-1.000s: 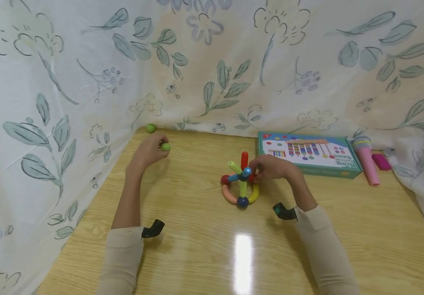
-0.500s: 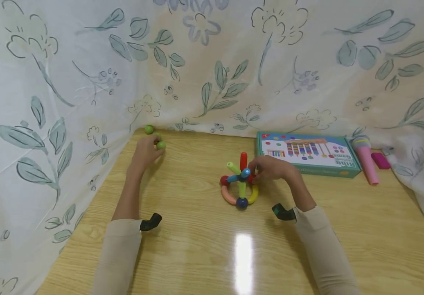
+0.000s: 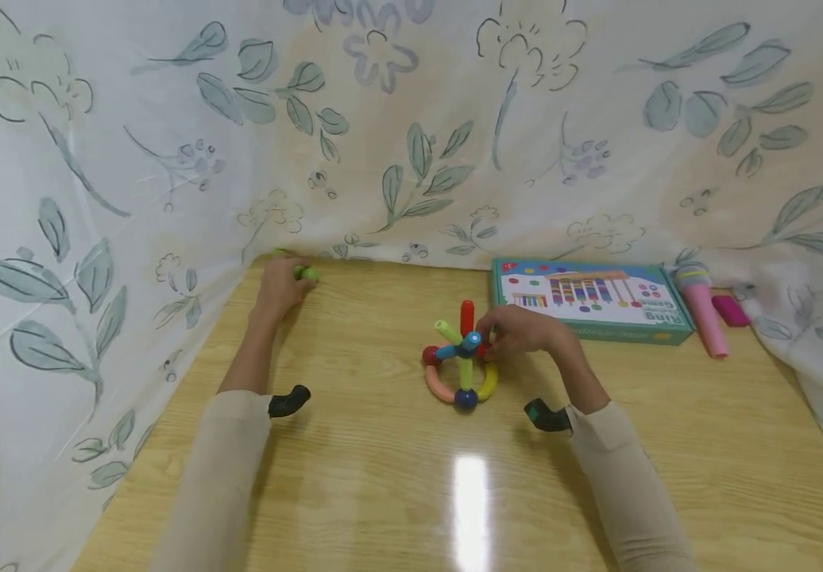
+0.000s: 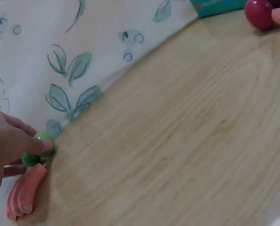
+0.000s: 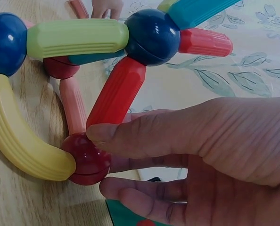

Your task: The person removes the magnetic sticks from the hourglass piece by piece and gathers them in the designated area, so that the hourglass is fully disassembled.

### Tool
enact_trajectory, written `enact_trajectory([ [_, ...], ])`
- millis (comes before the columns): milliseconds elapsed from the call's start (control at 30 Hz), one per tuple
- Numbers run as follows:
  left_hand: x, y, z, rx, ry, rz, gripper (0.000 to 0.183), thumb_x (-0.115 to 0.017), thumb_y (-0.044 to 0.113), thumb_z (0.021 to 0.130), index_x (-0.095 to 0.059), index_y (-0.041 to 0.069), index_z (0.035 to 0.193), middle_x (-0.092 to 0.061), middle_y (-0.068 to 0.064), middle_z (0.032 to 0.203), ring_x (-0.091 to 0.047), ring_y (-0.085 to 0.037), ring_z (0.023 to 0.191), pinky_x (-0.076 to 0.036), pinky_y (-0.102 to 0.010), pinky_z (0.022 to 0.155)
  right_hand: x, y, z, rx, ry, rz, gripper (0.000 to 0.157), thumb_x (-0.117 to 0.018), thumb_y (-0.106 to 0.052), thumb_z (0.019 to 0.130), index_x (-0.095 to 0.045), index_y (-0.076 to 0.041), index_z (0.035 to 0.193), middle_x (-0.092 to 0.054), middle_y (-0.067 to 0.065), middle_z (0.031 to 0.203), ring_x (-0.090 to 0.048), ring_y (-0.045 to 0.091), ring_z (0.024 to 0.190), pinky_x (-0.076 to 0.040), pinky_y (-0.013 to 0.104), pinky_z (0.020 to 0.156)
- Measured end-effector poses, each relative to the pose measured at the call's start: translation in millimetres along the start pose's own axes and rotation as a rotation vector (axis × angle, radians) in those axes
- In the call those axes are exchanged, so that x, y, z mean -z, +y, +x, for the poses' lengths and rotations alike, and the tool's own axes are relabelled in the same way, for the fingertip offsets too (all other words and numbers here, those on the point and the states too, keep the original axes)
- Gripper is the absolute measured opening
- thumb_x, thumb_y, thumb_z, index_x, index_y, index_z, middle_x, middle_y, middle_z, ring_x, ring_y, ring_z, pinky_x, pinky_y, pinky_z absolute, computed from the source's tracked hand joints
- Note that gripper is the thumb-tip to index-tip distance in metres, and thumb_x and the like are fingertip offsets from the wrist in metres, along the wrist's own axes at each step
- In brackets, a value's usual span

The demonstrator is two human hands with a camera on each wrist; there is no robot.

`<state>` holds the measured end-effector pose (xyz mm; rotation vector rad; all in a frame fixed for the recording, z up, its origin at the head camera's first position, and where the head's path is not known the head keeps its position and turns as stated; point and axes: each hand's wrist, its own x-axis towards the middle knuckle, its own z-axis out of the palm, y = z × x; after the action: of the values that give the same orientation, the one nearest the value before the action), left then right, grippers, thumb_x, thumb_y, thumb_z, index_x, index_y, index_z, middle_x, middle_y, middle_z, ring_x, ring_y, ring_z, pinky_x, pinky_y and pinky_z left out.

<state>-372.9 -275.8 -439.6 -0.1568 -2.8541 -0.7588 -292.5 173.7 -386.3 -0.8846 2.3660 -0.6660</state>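
Head view, my left hand (image 3: 283, 286) pinching a glossy lime-green ball (image 3: 311, 275) near the far left corner of the wood-grain table (image 3: 383, 477), a second green ball (image 4: 30, 160) half hidden behind my fingers, my right hand (image 3: 519, 330) gripping a partly covered dark-red ball (image 5: 87, 165) on a multicoloured ball-and-stick frame (image 3: 466, 373) mid-table

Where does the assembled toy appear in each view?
Head: the assembled toy near centre, held by the right hand.
Left wrist: only part of the toy, top right corner.
Right wrist: the toy close up, left and top.
Shared landmark: green game box; right of centre (head), top edge (left wrist), bottom edge (right wrist).
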Motion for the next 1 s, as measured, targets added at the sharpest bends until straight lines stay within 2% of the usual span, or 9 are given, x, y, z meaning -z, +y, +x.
enact_trajectory([
  [267,-4.0,7.1,16.6,-0.012,0.027,-0.024,0.043,-0.081,0.009,0.089,-0.069,-0.005,0.128,-0.064,-0.029,0.138,-0.053,-0.047,0.134,-0.037,-0.058,0.120,1.0,-1.9,-1.1,-0.020,0.003,-0.009,0.013,-0.076,-0.006,0.092,-0.077,-0.010,0.105,-0.074,0.004,0.103,-0.062,0.020,0.095,-0.055,0.037,0.089],
  [467,-10.2,11.1,20.6,0.030,0.051,0.035,0.043,-0.079,0.012,0.092,-0.067,-0.005,0.130,-0.064,-0.029,0.138,-0.054,-0.048,0.134,-0.039,-0.059,0.119,-2.0,1.9,0.4,-0.035,-0.011,-0.014,0.013,-0.076,-0.009,0.094,-0.077,-0.013,0.106,-0.072,0.002,0.102,-0.059,0.020,0.094,-0.053,0.032,0.086],
  [633,-9.6,10.9,20.7,0.025,0.096,0.051,0.043,-0.079,0.013,0.092,-0.066,-0.007,0.129,-0.061,-0.030,0.139,-0.055,-0.051,0.130,-0.042,-0.061,0.115,-2.2,-0.7,0.3,-0.057,0.001,-0.038,0.014,-0.077,-0.010,0.093,-0.077,-0.013,0.107,-0.071,0.003,0.104,-0.059,0.020,0.095,-0.052,0.032,0.085],
  [733,-5.8,21.2,18.0,0.001,0.133,0.056,0.041,-0.079,0.013,0.092,-0.067,-0.007,0.127,-0.061,-0.030,0.139,-0.055,-0.051,0.127,-0.043,-0.062,0.112,-2.3,-1.6,0.1,-0.069,0.003,-0.043,0.016,-0.077,-0.011,0.093,-0.077,-0.013,0.109,-0.071,0.004,0.105,-0.059,0.021,0.096,-0.051,0.032,0.085],
  [800,-2.0,36.9,12.3,-0.038,0.145,0.026,0.039,-0.078,0.010,0.092,-0.068,-0.007,0.126,-0.061,-0.030,0.138,-0.056,-0.051,0.126,-0.045,-0.062,0.110,-2.5,-1.7,0.1,-0.065,0.000,-0.045,0.016,-0.077,-0.011,0.093,-0.077,-0.013,0.110,-0.071,0.005,0.105,-0.059,0.022,0.096,-0.051,0.032,0.084],
  [867,0.9,58.2,5.3,-0.114,0.107,-0.015,0.039,-0.079,0.012,0.092,-0.069,-0.005,0.126,-0.063,-0.028,0.135,-0.059,-0.048,0.123,-0.048,-0.060,0.107,-2.9,-1.5,0.5,-0.061,-0.004,-0.046,0.016,-0.077,-0.012,0.093,-0.077,-0.013,0.110,-0.071,0.005,0.105,-0.059,0.022,0.096,-0.050,0.031,0.084],
  [900,1.9,70.8,0.6,-0.164,0.060,-0.059,0.040,-0.079,0.013,0.093,-0.069,-0.004,0.127,-0.065,-0.027,0.134,-0.061,-0.047,0.122,-0.050,-0.058,0.105,-2.8,-1.7,0.3,-0.057,-0.005,-0.048,0.016,-0.077,-0.012,0.094,-0.077,-0.013,0.109,-0.071,0.005,0.105,-0.059,0.022,0.096,-0.050,0.031,0.084],
  [933,2.4,83.6,-4.7,-0.223,-0.003,-0.109,0.041,-0.079,0.015,0.093,-0.069,-0.003,0.129,-0.066,-0.026,0.133,-0.063,-0.044,0.121,-0.052,-0.056,0.103,-2.6,-1.8,-0.2,-0.055,-0.006,-0.049,0.015,-0.077,-0.012,0.093,-0.077,-0.013,0.109,-0.071,0.005,0.105,-0.059,0.022,0.096,-0.050,0.031,0.084],
  [1000,1.5,109.9,-16.4,-0.342,-0.176,-0.211,0.043,-0.078,0.019,0.095,-0.067,0.002,0.133,-0.068,-0.021,0.133,-0.066,-0.038,0.121,-0.056,-0.052,0.101,-1.9,-2.4,-1.3,-0.059,-0.013,-0.050,0.014,-0.077,-0.013,0.093,-0.077,-0.013,0.107,-0.071,0.005,0.105,-0.059,0.021,0.096,-0.050,0.031,0.084],
])
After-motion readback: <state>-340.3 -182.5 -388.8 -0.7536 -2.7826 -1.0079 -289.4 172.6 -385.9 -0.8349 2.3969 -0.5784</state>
